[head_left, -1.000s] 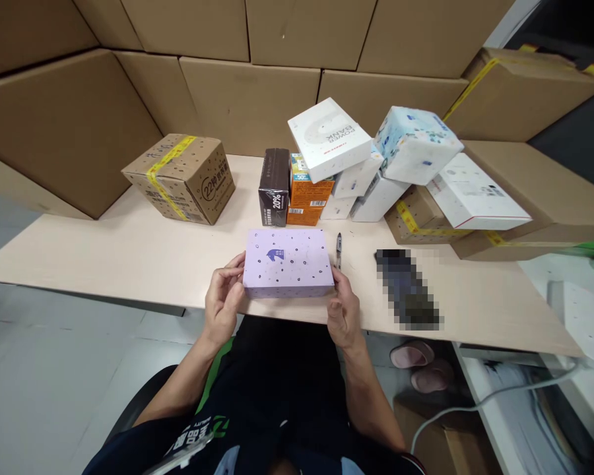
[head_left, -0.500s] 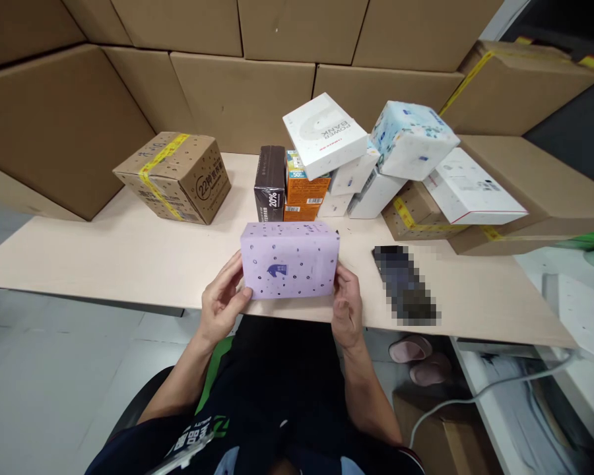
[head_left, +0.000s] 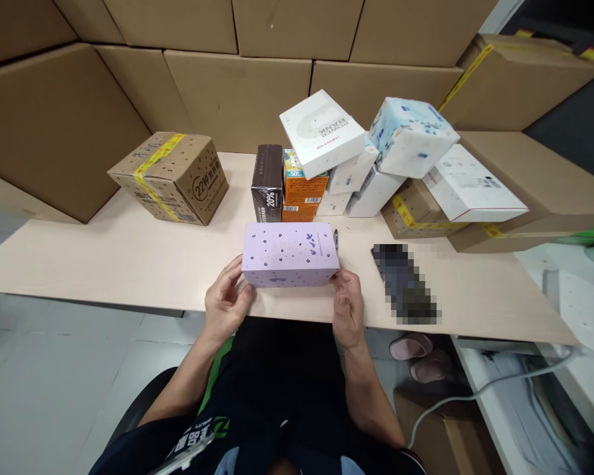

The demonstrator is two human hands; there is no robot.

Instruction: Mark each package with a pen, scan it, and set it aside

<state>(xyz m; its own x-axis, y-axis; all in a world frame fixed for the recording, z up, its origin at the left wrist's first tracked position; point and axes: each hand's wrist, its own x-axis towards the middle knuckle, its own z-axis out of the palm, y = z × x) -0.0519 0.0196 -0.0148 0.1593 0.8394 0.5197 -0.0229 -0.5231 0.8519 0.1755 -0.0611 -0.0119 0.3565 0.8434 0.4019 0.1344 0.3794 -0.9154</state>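
A lilac cardboard box (head_left: 290, 247) with small dark dots and a purple print lies across the front of the table, its long upper face turned up toward me. My left hand (head_left: 228, 300) grips its left end, with the fingers behind the edge and the thumb near the lower front corner. At the right end, my right hand (head_left: 347, 305) has its fingertips against the side, partly hidden by the box. A small dark pointed object (head_left: 335, 239) peeks out behind the right end; I cannot make out what it is.
Behind the box stand a dark box (head_left: 268, 181), an orange box (head_left: 305, 194) and a white power bank box (head_left: 324, 132) on a pile. A taped carton (head_left: 171, 178) is at left, a tissue pack (head_left: 413, 137) at right. A pixelated dark slab (head_left: 406, 284) lies near the right front edge.
The lilac box has tipped in my hands: its printed front face has turned downward and more of its upper face shows. Both hands stay at its ends.
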